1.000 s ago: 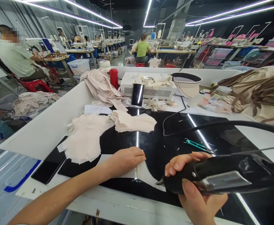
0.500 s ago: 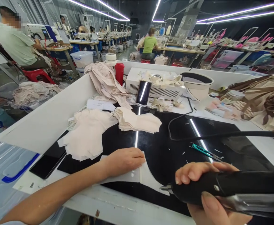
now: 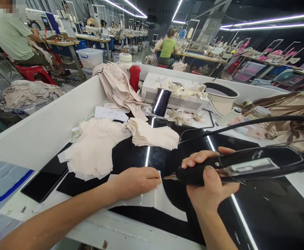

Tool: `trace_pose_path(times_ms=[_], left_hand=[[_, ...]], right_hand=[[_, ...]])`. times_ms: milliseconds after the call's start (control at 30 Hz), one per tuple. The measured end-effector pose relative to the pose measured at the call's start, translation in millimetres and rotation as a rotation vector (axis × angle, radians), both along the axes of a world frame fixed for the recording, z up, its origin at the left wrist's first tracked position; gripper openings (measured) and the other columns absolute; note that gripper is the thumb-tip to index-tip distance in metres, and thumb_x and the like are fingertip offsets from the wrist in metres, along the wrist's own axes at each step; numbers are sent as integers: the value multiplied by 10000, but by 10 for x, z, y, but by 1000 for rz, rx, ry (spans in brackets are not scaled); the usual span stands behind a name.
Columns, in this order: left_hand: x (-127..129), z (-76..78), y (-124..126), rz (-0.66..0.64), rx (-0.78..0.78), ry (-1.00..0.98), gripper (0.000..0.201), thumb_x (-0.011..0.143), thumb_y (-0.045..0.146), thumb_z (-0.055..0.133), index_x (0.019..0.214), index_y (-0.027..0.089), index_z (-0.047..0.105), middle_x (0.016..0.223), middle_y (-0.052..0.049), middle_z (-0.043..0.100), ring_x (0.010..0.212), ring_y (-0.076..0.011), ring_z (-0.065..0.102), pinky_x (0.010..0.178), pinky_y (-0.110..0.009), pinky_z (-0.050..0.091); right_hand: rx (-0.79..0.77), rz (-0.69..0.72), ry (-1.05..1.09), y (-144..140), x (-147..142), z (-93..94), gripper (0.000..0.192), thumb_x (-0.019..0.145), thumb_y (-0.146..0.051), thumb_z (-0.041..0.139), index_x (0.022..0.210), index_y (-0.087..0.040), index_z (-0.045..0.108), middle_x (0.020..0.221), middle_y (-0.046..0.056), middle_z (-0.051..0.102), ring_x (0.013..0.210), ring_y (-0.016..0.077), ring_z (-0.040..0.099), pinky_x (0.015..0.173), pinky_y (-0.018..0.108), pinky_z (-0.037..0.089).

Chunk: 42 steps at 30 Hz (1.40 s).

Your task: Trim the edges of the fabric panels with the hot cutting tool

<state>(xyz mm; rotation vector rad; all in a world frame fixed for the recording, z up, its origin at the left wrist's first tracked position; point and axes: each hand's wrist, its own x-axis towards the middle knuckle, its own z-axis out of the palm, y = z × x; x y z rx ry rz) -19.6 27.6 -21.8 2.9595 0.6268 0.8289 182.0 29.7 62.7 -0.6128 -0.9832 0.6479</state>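
– What's hidden?
– Part of the flat, pale fabric piece [image 3: 167,205], beneath the bare left hand [image 3: 137,181].
– Cut off?
– The clear plastic box with a blue handle [image 3: 3,178] and the seated person in a pale green shirt [image 3: 10,36], both at the left edge.
– The print on the white paper sheet [image 3: 111,114]?
– Too small to read.

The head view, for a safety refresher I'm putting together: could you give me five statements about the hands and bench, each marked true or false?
1. The right hand grips a black handheld tool. True.
2. The left hand is raised well above the pale flat piece. False: it rests on it.
3. The tool's tip points away from the left hand. False: it points toward it.
4. A red container stands left of the white vented box in the picture. True.
5. Both hands grip the tool. False: only the right does.
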Motion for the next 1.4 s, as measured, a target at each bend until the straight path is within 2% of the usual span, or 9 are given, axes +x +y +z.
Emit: trace_pose_path(times_ms=[133,467,833,1033,1233,1400], left_hand=[[-4,49,-21,9,-9,10,140,1162,73,580,1159,154,694,1204,-34,794,1171,-160,782,902,-244,686],[3,33,-3,1,6,9,207,1190,81,521,1159,146,714,1222,-56,814,1194,-176,792,922,-249,685],[-42,79,3,-17,-25,-7,168,1153,61,585,1162,167,715,1252,-47,815,1195,-178,800,938,-256,689],[-58,92,37,-45,-29,-7,194,1179,88,554,1130,163,727,1240,-58,816,1219,-178,786,989,-264,683],[-2,172,3,-96,-23,9,156,1177,129,590,1107,140,729,1191,-98,793,1193,-210,755,1127,-350,640],[35,183,-80,-111,-108,35,140,1166,132,606,1103,159,728,1071,-69,769,1033,-195,739,942,-299,650]], right_hand=[[-5,23,0,18,-31,-43,419,872,-327,937,1222,-288,711,838,-58,703,647,149,656,555,300,617],[-8,26,-14,14,-70,-42,385,887,-270,897,1218,-284,701,826,-61,711,646,151,665,567,292,609],[-7,7,-6,-125,-31,-24,404,876,-302,922,1209,-269,695,809,-60,712,632,150,646,544,279,599],[-41,-5,-24,-145,-61,-30,363,896,-289,883,1194,-280,675,798,-58,686,625,156,648,548,296,595],[-35,-22,3,-211,22,35,431,868,-351,940,1204,-271,684,804,-55,673,631,153,639,531,290,588],[-52,-26,-18,-276,59,51,418,875,-356,932,1195,-274,676,797,-54,670,621,160,636,526,293,576]])
